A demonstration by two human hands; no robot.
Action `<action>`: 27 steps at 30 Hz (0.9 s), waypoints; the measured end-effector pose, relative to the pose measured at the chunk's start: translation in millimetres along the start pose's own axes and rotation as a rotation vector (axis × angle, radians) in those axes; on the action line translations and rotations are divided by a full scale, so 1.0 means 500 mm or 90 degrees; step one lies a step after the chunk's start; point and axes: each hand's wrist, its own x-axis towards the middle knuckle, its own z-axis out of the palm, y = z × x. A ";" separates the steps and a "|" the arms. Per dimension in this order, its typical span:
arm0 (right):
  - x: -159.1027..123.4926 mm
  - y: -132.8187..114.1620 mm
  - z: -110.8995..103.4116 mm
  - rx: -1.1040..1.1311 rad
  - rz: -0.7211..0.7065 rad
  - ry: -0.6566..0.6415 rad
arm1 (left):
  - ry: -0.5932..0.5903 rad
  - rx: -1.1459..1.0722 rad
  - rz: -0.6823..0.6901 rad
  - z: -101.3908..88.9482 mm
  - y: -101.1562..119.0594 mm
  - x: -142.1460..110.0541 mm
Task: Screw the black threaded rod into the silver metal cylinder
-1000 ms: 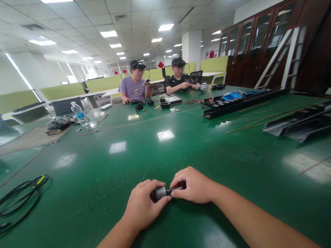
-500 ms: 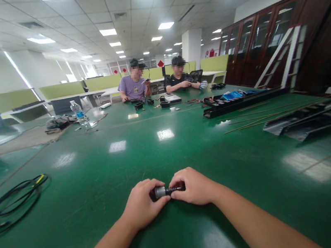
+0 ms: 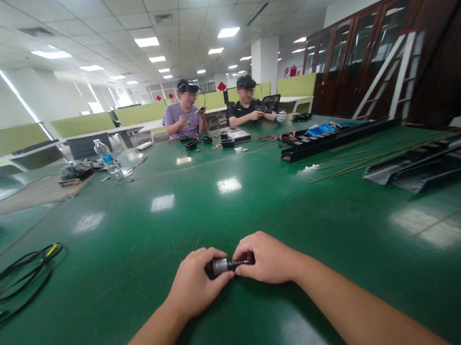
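Note:
Near the front of the green table (image 3: 238,218), a small grey cylinder with black ends (image 3: 220,265) lies sideways between my hands. My left hand (image 3: 196,283) is closed around its left part, thumb below and fingers above. A thin dark ridged shaft (image 3: 236,263) sticks out of the cylinder to the right. Its right end is pinched by my right hand (image 3: 267,260), thumb and fingers curled about it. The fingertips of both hands almost meet over the part. My palms hide both ends, so its exact kind is unclear.
A coiled black cable (image 3: 16,282) lies at the left. Farther back are a water bottle (image 3: 104,156) and small black boxes (image 3: 228,141). Long black metal channels (image 3: 434,163) and thin rods (image 3: 344,169) lie at the right. Two people (image 3: 182,116) sit across the table.
Both hands keep the same grip, and the view has shifted slightly. Across the table, the person in purple has lifted a hand from the tabletop to chest height.

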 end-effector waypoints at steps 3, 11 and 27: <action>0.000 0.001 0.002 0.007 0.004 -0.003 | -0.002 -0.003 0.001 -0.001 0.002 0.001; -0.001 0.003 0.004 0.000 0.005 -0.006 | -0.003 -0.006 0.000 0.001 -0.002 0.004; -0.001 0.002 0.003 -0.003 0.004 -0.002 | -0.013 -0.013 -0.001 0.000 -0.002 0.003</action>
